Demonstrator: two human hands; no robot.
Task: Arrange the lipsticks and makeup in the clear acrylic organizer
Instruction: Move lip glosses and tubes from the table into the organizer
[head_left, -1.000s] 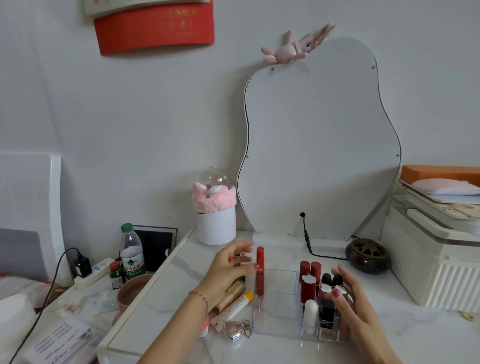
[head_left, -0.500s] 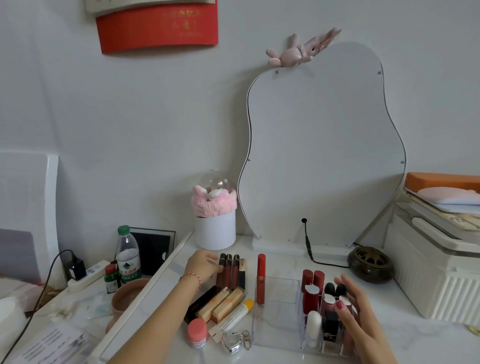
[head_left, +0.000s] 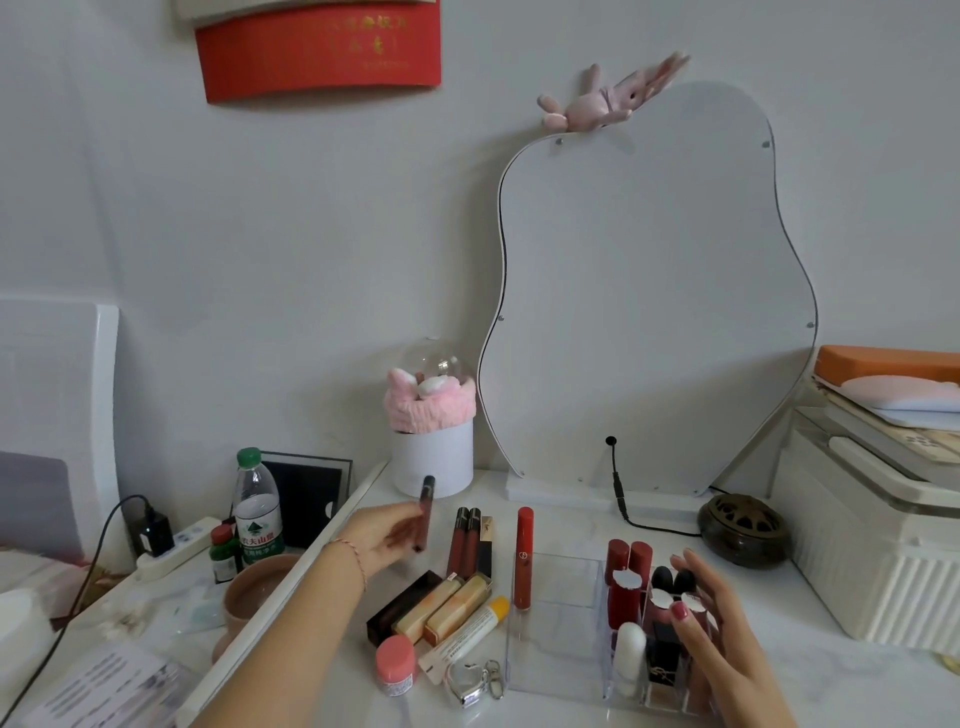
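Left of the clear acrylic organizer (head_left: 553, 623), the left hand (head_left: 382, 535) has come up off the row of standing tubes with one in its grip: a dark lip gloss tube (head_left: 425, 512), pinched between thumb and fingertips around its lower half. Half a second back that hand was only reaching into the cluster on the tabletop (head_left: 831, 686); now the tube is clear of it, lifted and near the white cylinder box (head_left: 434, 457) behind. So that's a pick made, and the carry to the organizer looks like the next piece of business. The tube's long axis runs close to vertical, black cap up and tipped slightly to the right, base down in the palm, which should suit a straight drop into a slot. Two matching gloss tubes (head_left: 464, 543) stand upright where it came from, and a tall red lip gloss (head_left: 523, 558) stands at the organizer's left wall, though inside or outside it I can't tell. Over on the right, the right hand (head_left: 711, 639) rests fingers spread against the organizer's filled compartments, steadying it, holding nothing. The big open compartment looks empty, plenty of room.
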